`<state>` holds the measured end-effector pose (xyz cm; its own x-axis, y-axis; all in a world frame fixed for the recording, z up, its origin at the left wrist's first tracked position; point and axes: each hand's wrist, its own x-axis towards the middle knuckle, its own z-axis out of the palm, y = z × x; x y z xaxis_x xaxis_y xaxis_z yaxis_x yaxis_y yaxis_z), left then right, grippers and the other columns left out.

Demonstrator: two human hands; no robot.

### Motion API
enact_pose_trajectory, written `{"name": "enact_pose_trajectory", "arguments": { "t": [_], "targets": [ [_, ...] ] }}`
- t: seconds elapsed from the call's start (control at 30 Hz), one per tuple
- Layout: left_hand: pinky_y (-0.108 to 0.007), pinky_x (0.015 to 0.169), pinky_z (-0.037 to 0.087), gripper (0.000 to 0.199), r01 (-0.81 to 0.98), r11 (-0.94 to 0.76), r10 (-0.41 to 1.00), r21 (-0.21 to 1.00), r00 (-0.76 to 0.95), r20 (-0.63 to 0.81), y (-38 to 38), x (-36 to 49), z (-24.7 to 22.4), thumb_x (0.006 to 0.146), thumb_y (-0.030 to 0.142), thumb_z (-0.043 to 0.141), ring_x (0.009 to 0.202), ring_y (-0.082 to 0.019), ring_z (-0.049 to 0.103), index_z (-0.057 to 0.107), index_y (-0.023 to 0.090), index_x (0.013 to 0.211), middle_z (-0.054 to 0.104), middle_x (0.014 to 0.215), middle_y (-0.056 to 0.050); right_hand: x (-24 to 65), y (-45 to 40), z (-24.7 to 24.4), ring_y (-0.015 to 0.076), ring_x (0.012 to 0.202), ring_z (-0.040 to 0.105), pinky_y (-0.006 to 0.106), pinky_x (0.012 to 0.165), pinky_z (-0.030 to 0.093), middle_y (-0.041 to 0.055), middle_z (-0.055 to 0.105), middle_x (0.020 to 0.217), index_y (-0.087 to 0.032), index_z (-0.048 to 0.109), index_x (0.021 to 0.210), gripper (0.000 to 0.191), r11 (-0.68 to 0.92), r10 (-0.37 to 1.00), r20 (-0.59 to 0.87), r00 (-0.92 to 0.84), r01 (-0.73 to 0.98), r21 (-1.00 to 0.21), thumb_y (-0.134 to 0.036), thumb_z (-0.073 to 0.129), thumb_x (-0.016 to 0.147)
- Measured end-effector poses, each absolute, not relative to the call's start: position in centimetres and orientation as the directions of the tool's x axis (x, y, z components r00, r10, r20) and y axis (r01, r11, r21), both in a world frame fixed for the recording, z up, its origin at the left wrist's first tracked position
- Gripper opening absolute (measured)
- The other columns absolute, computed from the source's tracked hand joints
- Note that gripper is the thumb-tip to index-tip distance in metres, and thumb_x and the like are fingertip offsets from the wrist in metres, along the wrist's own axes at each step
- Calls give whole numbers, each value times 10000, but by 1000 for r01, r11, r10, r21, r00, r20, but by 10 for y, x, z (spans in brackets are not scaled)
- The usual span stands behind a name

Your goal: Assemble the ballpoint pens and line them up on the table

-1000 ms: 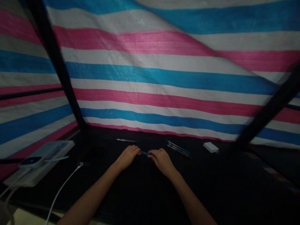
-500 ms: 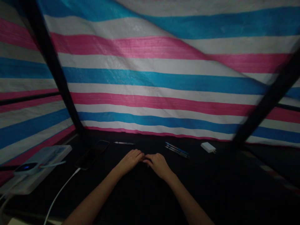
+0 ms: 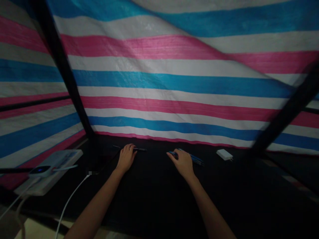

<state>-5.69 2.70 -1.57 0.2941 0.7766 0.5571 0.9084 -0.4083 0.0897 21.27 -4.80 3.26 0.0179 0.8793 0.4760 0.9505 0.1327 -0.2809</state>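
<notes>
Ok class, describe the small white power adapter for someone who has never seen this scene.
Start at the striped pink, white and blue tarp, then drop to the black surface below. Right of the blue pens by the right hand lies the white power adapter, the only white block there, with prongs at one end.

No text can be read. The box [image 3: 47, 183] at the left shows blue printing on its top, too small and dim to make out. The pens [image 3: 196, 159] show no legible marks, and the white charger [image 3: 224, 154] shows none either.
</notes>
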Motion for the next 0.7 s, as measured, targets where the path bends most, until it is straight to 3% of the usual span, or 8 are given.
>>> {"name": "enact_pose_trajectory", "arguments": {
  "t": [0.07, 0.17, 0.7],
  "targets": [
    [-355, 818, 379, 209, 902, -424, 770, 82, 312, 557, 24, -53, -13, 856, 231, 423, 1049, -232, 435, 474, 172, 1050, 495, 1116, -92, 211, -49, 33, 154, 594, 512, 260, 564, 284, 26, 561, 582, -180, 549, 606, 416, 44, 893, 445, 74, 968, -249, -456, 345, 841],
    [-343, 811, 374, 185, 899, -432, 772, 76, 324, 547, 21, -49, -9, 849, 217, 434, 1030, -224, 440, 490, 184, 1023, 505, 1092, -75, 209, -50, 32, 125, 533, 499, 249, 509, 226, 8, 554, 548, -182, 557, 599, 372, -16, 892, 436, 118, 973, -232, -379, 358, 844],
    [-323, 757, 371, 144, 891, -452, 787, 53, 369, 495, 20, -49, -7, 861, 201, 412, 952, -211, 457, 538, 179, 925, 539, 1015, -54, 209, -48, 28, 151, 572, 549, 241, 507, 254, 21, 594, 587, -188, 585, 664, 340, -73, 905, 401, 143, 980, -187, -400, 377, 828]
  ]
}}
